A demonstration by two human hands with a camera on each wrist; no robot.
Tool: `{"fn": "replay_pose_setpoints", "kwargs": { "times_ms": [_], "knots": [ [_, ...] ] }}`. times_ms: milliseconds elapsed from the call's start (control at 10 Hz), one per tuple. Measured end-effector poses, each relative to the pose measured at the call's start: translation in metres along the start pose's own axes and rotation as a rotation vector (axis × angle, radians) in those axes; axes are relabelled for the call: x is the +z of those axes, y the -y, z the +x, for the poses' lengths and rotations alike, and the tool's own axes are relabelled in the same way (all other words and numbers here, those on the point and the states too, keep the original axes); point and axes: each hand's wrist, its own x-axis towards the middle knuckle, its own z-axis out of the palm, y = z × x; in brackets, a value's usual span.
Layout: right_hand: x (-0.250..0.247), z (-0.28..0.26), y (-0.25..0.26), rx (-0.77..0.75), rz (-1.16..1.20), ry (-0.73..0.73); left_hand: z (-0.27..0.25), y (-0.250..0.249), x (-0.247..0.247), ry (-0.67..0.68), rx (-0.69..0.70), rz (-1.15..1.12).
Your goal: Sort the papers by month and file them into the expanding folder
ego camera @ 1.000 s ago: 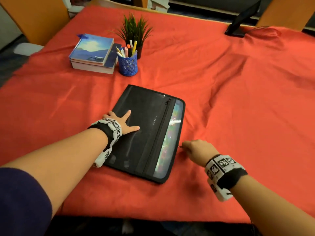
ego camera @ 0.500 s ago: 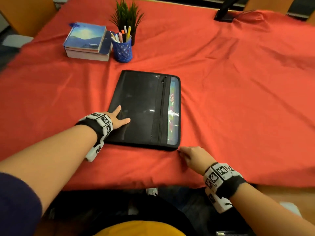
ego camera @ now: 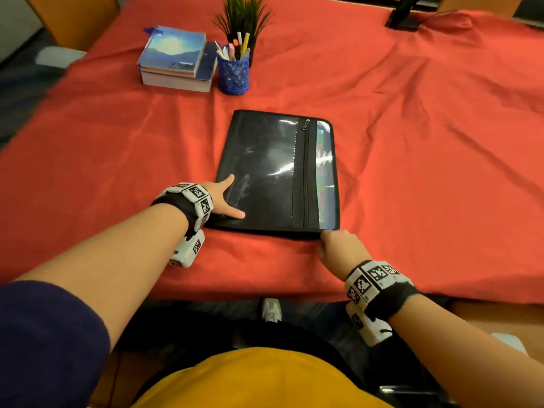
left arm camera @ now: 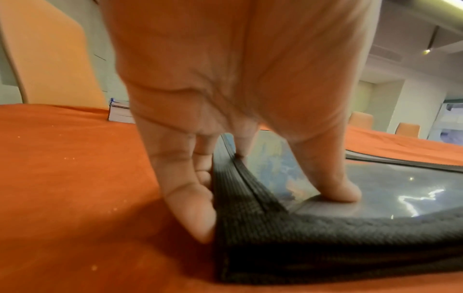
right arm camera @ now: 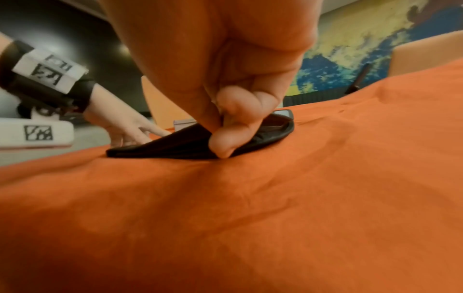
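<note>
Evidently the black expanding folder (ego camera: 276, 175), lying shut at the centre of the head view, is thick yet pliant and glossy-faced, best taken by its woven edge: the left hand (ego camera: 225, 200) presses it with straight fingers while the right hand (ego camera: 338, 245) pinches its lower-right corner.

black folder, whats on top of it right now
The left hand rests on the black folder near its left corner; the right hand pinches the near right corner. Nothing else lies on it. Its contents are hidden, apart from blurred colours behind the clear strip.
</note>
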Motion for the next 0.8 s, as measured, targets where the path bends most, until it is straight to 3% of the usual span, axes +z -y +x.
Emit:
{"fn": "replay_pose_setpoints", "kwargs": {
  "times_ms": [200, 400, 600, 700, 800],
  "knots": [
    [-0.006, -0.006, 0.027, -0.084, -0.051, 0.088, 0.002, 0.007, -0.001, -0.023, 0.001, -0.034],
    [-0.008, 0.014, 0.074, -0.107, 0.073, 0.102, 0.001, -0.014, 0.002, 0.016, 0.055, -0.088],
    [0.005, 0.036, 0.139, -0.300, 0.193, 0.269, 0.003, -0.016, 0.000, 0.068, 0.095, -0.224],
    [-0.004, 0.043, 0.128, -0.380, 0.187, 0.274, 0.007, -0.005, 0.003, 0.038, 0.110, -0.209],
    [-0.024, 0.045, 0.078, -0.329, 0.268, 0.126, 0.006, 0.002, 0.008, -0.052, 0.143, -0.157]
  ]
}}
